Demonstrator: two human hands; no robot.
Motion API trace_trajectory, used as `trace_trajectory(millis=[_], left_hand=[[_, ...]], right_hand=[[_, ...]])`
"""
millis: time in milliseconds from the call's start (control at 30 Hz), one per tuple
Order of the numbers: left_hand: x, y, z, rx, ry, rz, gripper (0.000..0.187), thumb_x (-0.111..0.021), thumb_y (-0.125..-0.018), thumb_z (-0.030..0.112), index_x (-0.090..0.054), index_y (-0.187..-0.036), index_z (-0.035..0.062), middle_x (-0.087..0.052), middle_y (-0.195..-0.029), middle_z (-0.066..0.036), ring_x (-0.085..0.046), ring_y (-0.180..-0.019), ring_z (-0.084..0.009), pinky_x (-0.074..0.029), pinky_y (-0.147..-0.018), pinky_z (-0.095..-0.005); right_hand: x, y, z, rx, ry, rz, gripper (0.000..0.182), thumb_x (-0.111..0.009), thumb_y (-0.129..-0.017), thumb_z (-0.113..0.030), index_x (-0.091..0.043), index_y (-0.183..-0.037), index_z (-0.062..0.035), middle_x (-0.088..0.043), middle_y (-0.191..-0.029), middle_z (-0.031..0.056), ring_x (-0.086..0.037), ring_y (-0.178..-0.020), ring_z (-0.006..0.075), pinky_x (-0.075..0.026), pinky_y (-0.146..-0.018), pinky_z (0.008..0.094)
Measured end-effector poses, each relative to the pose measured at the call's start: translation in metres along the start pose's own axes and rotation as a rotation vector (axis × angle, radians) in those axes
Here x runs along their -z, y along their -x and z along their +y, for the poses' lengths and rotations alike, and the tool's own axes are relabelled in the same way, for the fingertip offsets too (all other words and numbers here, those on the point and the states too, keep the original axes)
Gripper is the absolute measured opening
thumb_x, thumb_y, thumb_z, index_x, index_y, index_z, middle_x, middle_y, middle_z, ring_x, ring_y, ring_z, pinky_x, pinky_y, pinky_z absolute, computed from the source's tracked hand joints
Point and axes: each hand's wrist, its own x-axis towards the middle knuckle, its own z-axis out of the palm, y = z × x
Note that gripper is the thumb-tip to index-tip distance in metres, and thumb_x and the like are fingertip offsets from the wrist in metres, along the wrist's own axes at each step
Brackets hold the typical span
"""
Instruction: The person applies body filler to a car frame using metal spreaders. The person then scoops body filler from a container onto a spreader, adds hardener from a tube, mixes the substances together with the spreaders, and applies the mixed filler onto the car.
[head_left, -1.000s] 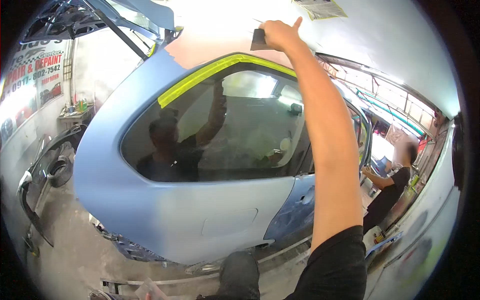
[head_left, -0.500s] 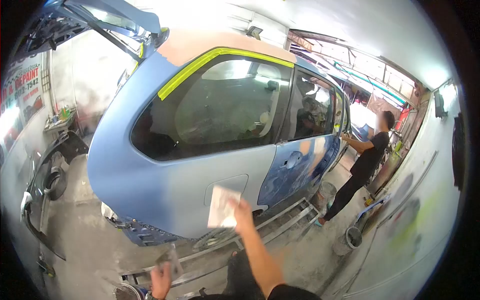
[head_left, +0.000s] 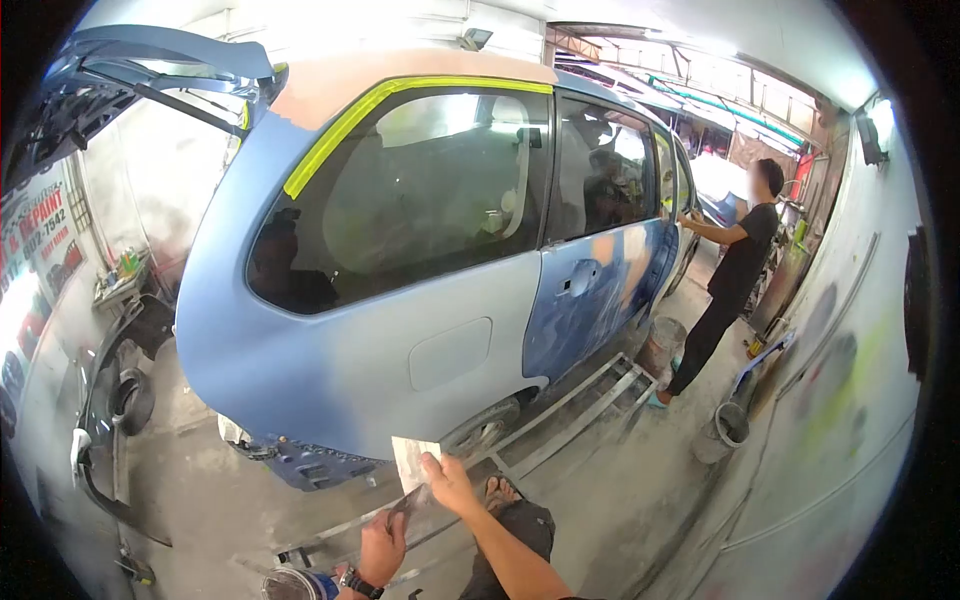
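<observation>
My right hand grips a pale flat sheet, held low in front of the car's rear side. Just left of it, my left hand is closed on a dark, thin flat piece, whose exact nature I cannot make out. The two hands are close together, the sheet above the dark piece. Beyond them stands a blue car with a grey primed area round the fuel flap, yellow tape along the rear window's upper edge and a peach-coloured patch on the roof edge.
A metal frame lies low beside the car. Another person stands at the front door on the right. Buckets stand on the floor, one of them at lower left. A loose bumper is at the left.
My right hand has come down and left with the pale sheet, away from the panel. My left hand has moved right and up, closer to it. The view has shifted.
</observation>
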Motion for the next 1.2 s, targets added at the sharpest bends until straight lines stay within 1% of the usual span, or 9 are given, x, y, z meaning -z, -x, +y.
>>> trace_trajectory(millis=[367, 567, 667, 700, 800, 900, 933, 1067, 1200], left_hand=[[0.017, -0.005, -0.028, 0.168, 0.002, 0.144, 0.033, -0.059, -0.096, 0.023, -0.061, -0.085, -0.0086, -0.059, -0.067, -0.029, -0.059, -0.063, -0.0482, -0.043, -0.056, -0.0503], [0.034, -0.025, -0.053, 0.130, -0.001, 0.242, 0.036, -0.060, -0.097, 0.023, -0.059, -0.081, -0.0096, -0.058, -0.065, -0.030, -0.058, -0.058, -0.0470, -0.041, -0.054, -0.0509], [0.046, -0.024, -0.068, 0.257, 0.050, 0.176, 0.034, -0.058, -0.098, 0.022, -0.060, -0.085, -0.0097, -0.060, -0.070, -0.030, -0.061, -0.063, -0.0458, -0.044, -0.058, -0.0502], [0.047, -0.016, -0.070, 0.303, 0.079, 0.134, 0.033, -0.057, -0.098, 0.021, -0.061, -0.087, -0.0098, -0.062, -0.072, -0.030, -0.062, -0.065, -0.0453, -0.045, -0.060, -0.0497], [0.032, 0.035, -0.015, -0.029, 0.039, -0.088, 0.024, -0.056, -0.097, 0.018, -0.064, -0.102, -0.0048, -0.066, -0.092, -0.028, -0.064, -0.084, -0.0451, -0.050, -0.074, -0.0489], [0.008, 0.046, -0.029, -0.146, 0.032, -0.161, 0.021, -0.056, -0.095, 0.011, -0.064, -0.110, -0.0016, -0.065, -0.101, -0.026, -0.062, -0.090, -0.0457, -0.050, -0.076, -0.0484], [0.016, 0.037, -0.017, -0.119, 0.054, -0.123, 0.022, -0.055, -0.095, 0.009, -0.064, -0.113, -0.0022, -0.064, -0.098, -0.026, -0.061, -0.089, -0.0451, -0.050, -0.073, -0.0471], [0.032, 0.031, -0.011, -0.093, 0.163, 0.042, 0.021, -0.059, -0.095, 0.012, -0.064, -0.105, -0.0053, -0.063, -0.092, -0.028, -0.060, -0.083, -0.0474, -0.049, -0.068, -0.0466], [0.048, 0.031, -0.012, 0.003, 0.124, 0.143, 0.020, -0.058, -0.096, 0.013, -0.066, -0.100, -0.0047, -0.063, -0.083, -0.027, -0.061, -0.074, -0.0449, -0.047, -0.063, -0.0464]], right_hand=[[-0.020, 0.038, 0.001, 0.061, 0.062, -0.232, 0.050, -0.061, -0.097, -0.038, -0.045, -0.071, 0.0007, -0.043, -0.060, 0.0161, -0.041, -0.056, 0.0213, -0.038, -0.054, 0.0419], [-0.002, 0.072, 0.000, 0.031, 0.075, -0.626, 0.044, -0.061, -0.096, -0.037, -0.054, -0.079, 0.0026, -0.056, -0.068, 0.0159, -0.049, -0.063, 0.0210, -0.043, -0.060, 0.0414], [-0.010, 0.089, 0.022, 0.055, -0.130, -0.304, 0.045, -0.058, -0.098, -0.040, -0.064, -0.097, 0.0049, -0.067, -0.083, 0.0193, -0.062, -0.077, 0.0232, -0.050, -0.071, 0.0403], [-0.002, 0.076, 0.028, -0.163, -0.023, -0.213, 0.053, -0.053, -0.099, -0.043, -0.064, -0.114, 0.0059, -0.069, -0.100, 0.0243, -0.067, -0.096, 0.0284, -0.051, -0.085, 0.0416], [0.012, 0.038, 0.015, -0.310, 0.365, 0.275, 0.056, -0.042, -0.103, -0.043, -0.063, -0.113, 0.0079, -0.068, -0.107, 0.0251, -0.065, -0.102, 0.0348, -0.047, -0.092, 0.0436], [0.007, 0.029, -0.008, -0.154, 0.135, 0.266, 0.055, -0.044, -0.102, -0.041, -0.064, -0.101, 0.0100, -0.069, -0.089, 0.0212, -0.064, -0.081, 0.0300, -0.049, -0.076, 0.0416], [0.006, 0.035, -0.038, -0.160, 0.095, 0.165, 0.049, -0.045, -0.103, -0.037, -0.062, -0.098, 0.0080, -0.068, -0.095, 0.0255, -0.062, -0.084, 0.0393, -0.047, -0.079, 0.0446], [-0.004, 0.040, -0.036, -0.118, -0.110, 0.015, 0.041, -0.052, -0.102, -0.033, -0.062, -0.095, 0.0064, -0.060, -0.076, 0.0122, -0.053, -0.073, 0.0172, -0.045, -0.069, 0.0363], [-0.015, 0.063, -0.070, -0.095, 0.030, -0.216, 0.038, -0.056, -0.101, -0.034, -0.063, -0.092, 0.0018, -0.052, -0.071, 0.0005, -0.043, -0.067, 0.0085, -0.039, -0.061, 0.0275]])
